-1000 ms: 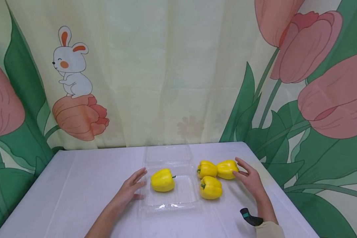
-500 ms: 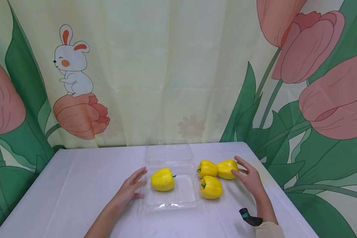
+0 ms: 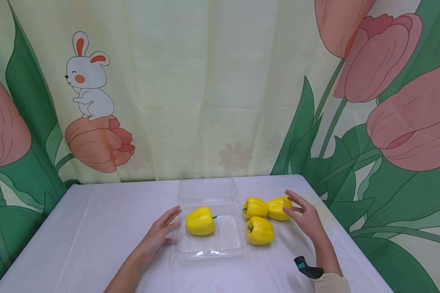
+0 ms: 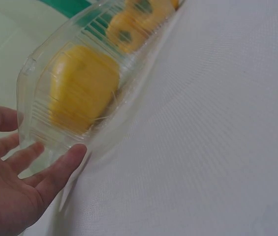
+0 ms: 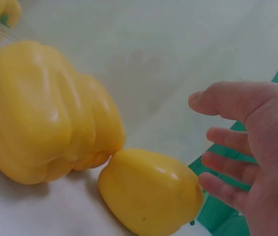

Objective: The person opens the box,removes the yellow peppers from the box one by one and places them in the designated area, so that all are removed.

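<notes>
A yellow bell pepper (image 3: 200,221) lies on its side in the left part of a clear plastic clamshell container (image 3: 227,236). My left hand (image 3: 159,234) is at the container's left side, fingers and thumb spread along its wall (image 4: 30,105) in the left wrist view. Right of the container are three more yellow bell peppers: a back one (image 3: 256,208), a front one (image 3: 260,231) and a right one (image 3: 276,209). My right hand (image 3: 308,217) is beside the right pepper with loosely spread fingers, gripping nothing; whether the fingertips touch it I cannot tell.
The container's lid (image 3: 207,189) is folded back toward the table's far edge. A white cloth (image 3: 106,228) covers the table. Behind hangs a curtain (image 3: 176,101) printed with tulips and a rabbit. A black strap (image 3: 309,268) is by the right wrist.
My right hand has shifted slightly left and away from me, over the right pepper's edge. The left hand, container and peppers look the same.
</notes>
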The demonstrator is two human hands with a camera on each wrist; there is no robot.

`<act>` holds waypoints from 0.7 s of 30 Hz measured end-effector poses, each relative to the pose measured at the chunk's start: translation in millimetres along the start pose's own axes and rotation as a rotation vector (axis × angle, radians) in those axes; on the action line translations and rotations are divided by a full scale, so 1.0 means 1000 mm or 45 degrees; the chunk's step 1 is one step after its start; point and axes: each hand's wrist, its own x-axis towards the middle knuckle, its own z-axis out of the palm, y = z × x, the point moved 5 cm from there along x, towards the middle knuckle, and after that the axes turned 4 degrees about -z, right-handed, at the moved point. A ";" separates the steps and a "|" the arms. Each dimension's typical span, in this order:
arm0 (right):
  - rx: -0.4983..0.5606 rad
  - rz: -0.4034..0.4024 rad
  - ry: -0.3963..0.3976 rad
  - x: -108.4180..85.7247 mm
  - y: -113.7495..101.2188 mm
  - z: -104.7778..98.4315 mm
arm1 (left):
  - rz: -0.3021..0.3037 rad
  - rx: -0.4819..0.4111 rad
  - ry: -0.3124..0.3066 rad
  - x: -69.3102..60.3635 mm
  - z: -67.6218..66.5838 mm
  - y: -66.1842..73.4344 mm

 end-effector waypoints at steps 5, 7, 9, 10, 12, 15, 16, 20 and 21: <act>0.021 -0.029 -0.021 0.001 -0.006 0.002 | 0.000 0.001 -0.002 0.000 0.000 0.000; 0.028 -0.039 -0.033 0.001 -0.008 0.002 | 0.001 0.002 -0.002 0.001 0.000 -0.001; 0.034 -0.044 -0.042 0.000 -0.010 0.003 | 0.003 0.005 0.000 0.000 0.000 0.000; 0.036 -0.044 -0.046 0.000 -0.011 0.003 | 0.003 0.006 0.001 0.000 0.000 0.000; 0.047 -0.050 -0.055 0.000 -0.013 0.004 | 0.002 0.010 0.003 0.000 0.000 0.000; 0.066 -0.062 -0.070 -0.001 -0.016 0.005 | -0.004 0.013 0.006 0.000 0.000 0.000; 0.067 -0.066 -0.073 -0.001 -0.017 0.006 | -0.008 0.016 0.007 0.000 0.000 0.000; 0.074 -0.069 -0.086 -0.001 -0.018 0.008 | -0.020 0.021 0.011 0.000 0.000 0.000; 0.078 -0.070 -0.089 0.000 -0.018 0.009 | -0.022 0.021 0.012 0.000 0.000 0.000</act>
